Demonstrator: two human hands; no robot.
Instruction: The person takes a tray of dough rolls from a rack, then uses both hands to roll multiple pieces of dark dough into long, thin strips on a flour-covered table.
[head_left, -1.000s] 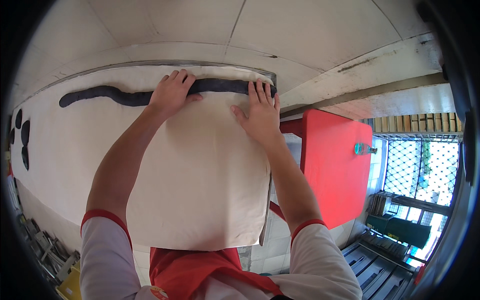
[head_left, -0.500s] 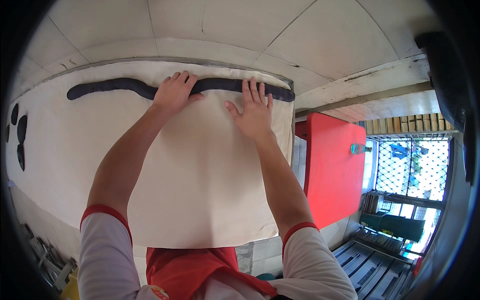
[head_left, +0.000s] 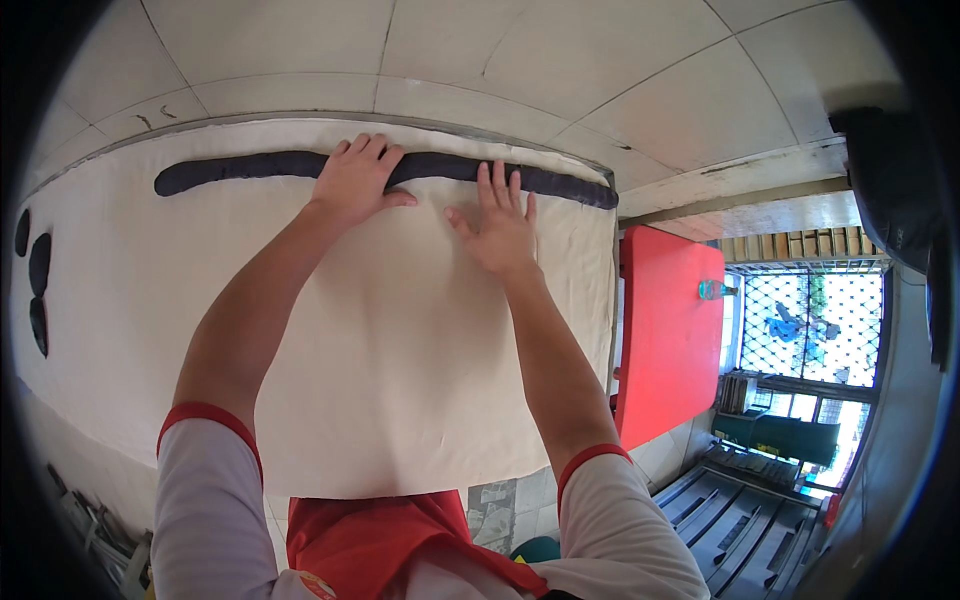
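A long black roll of what looks like dough (head_left: 235,167) lies along the far edge of a cloth-covered table (head_left: 400,330). My left hand (head_left: 357,180) rests on the roll left of its right half, its fingers over the top and the thumb pointing away to the right. Farther right, my right hand (head_left: 498,222) lays spread fingers across the roll, with its palm and thumb on the near side. Both hands are open and press from above rather than gripping. Under the fingers the roll is hidden.
Several small black pieces (head_left: 39,264) lie at the table's left edge. A tiled wall (head_left: 300,45) runs behind the table. To the right stands a red table (head_left: 670,330) with a clear bottle (head_left: 712,289). A black bag-like object (head_left: 885,190) hangs at the far right.
The roll's left part has gone from wavy to nearly straight. More of the roll now extends right of my right hand. The view has shifted slightly.
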